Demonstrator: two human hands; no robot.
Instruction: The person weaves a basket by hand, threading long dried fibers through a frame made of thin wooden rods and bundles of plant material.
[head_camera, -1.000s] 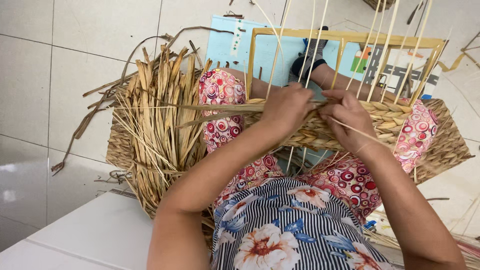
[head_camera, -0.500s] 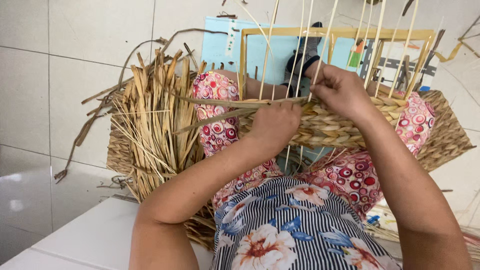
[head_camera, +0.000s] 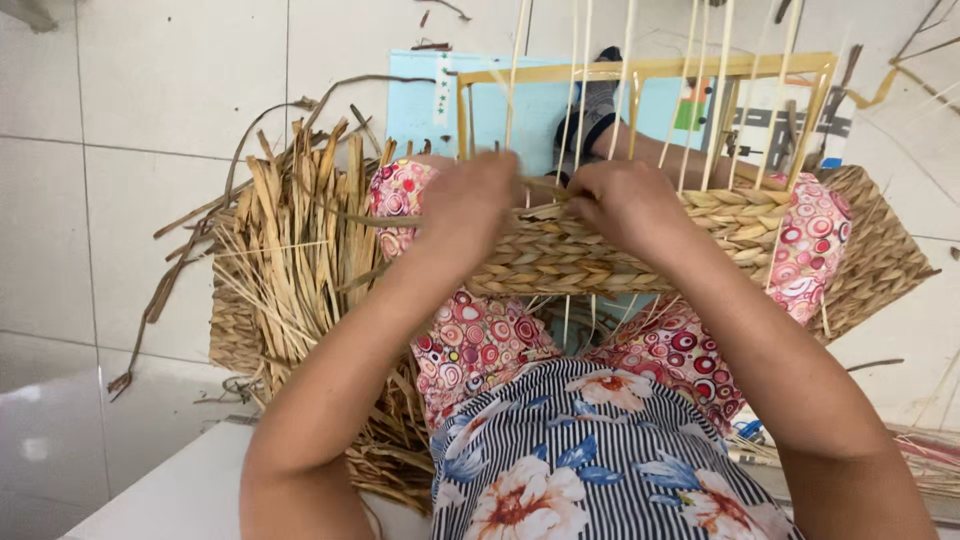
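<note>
A half-woven straw basket rests across my lap, its braided wall running left to right. Thin pale upright stakes rise from it inside a wooden frame. My left hand grips a flat dried straw strand at the top edge of the weave. My right hand pinches the same strand just to the right, between the stakes. Both hands nearly touch at the basket's rim.
A thick bundle of dried straw lies on the tiled floor at my left, on a woven piece. A light blue mat lies behind the frame. Another woven panel sticks out at the right.
My left hand has come up from lower on the weave to the rim beside my right hand. The long strand sticking out to the left has been drawn in shorter.
</note>
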